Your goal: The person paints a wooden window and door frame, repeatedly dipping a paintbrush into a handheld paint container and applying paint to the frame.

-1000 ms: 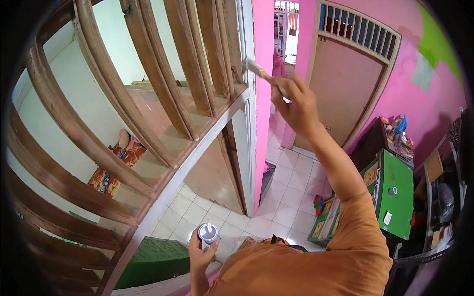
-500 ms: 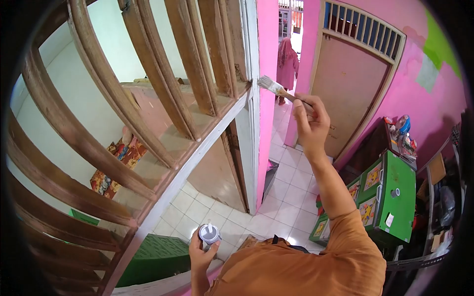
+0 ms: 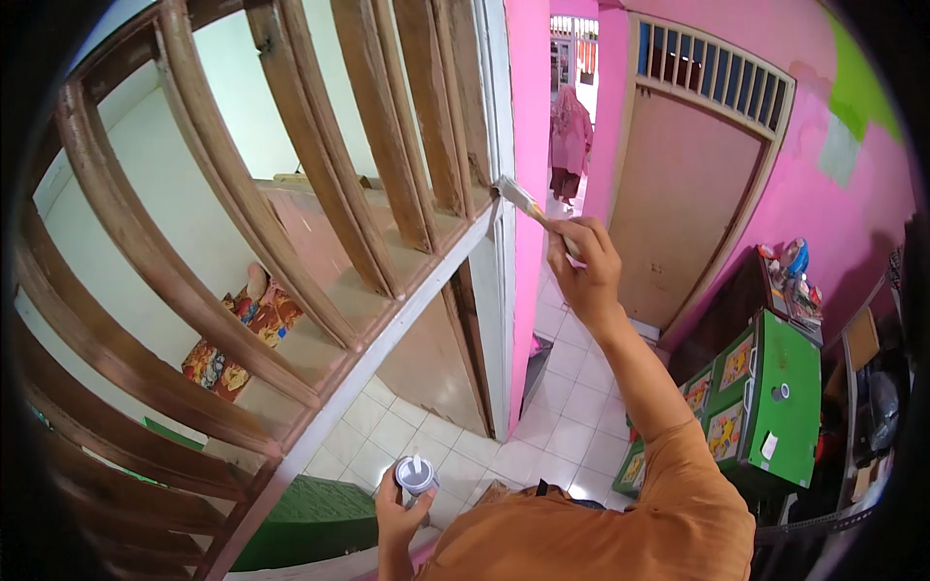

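My right hand [image 3: 587,259] is closed around the handle of a paintbrush [image 3: 523,199]. The bristles touch the white-grey post [image 3: 499,145] near its corner with the ledge [image 3: 417,276]. Low in the view, my left hand [image 3: 399,513] holds a small open cup [image 3: 417,474] with greyish-white paint in it. Brown wooden slats [image 3: 300,126] rise from the ledge to the left of the brush.
A pink wall edge [image 3: 528,126] adjoins the post. Beyond it a person [image 3: 570,140] in pink stands in a doorway. A closed door [image 3: 683,184], a green drawer cabinet [image 3: 790,407] and a cluttered shelf [image 3: 862,407] are at the right. Green furniture [image 3: 310,528] lies below the ledge.
The brush has moved from the post's face down to its corner with the ledge. The person in pink has come into fuller view in the doorway. My left hand still holds the cup.
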### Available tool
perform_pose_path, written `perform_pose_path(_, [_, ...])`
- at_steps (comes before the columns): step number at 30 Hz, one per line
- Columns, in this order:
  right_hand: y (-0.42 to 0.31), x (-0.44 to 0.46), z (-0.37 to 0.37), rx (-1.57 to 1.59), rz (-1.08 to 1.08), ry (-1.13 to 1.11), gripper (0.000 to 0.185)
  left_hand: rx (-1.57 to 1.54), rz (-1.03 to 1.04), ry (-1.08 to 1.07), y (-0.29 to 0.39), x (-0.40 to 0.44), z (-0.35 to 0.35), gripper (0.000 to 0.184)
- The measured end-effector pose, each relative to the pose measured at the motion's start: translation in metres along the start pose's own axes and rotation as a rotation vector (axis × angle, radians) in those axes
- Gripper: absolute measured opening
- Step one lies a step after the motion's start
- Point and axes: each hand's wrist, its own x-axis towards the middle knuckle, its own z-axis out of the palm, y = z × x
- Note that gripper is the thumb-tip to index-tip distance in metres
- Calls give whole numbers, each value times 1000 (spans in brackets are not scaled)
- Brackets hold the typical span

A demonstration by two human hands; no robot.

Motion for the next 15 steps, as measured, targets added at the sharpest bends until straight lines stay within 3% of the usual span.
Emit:
perform_pose_path(3, [-8, 14, -8, 78, 158, 63, 23, 13, -6, -1, -4, 0, -3, 68])
perform_pose_path(8, [-6, 63, -6, 199, 191, 181, 13, -18, 17, -9, -8, 3, -2, 67])
perform_pose_path(13, [-11, 118, 3, 383, 218, 295, 18, -17, 19, -14, -5, 3, -1, 69])
perform_pose_path(15, [-25, 142, 2, 519, 343, 357, 23, 3, 31, -13, -5, 2, -2, 70])
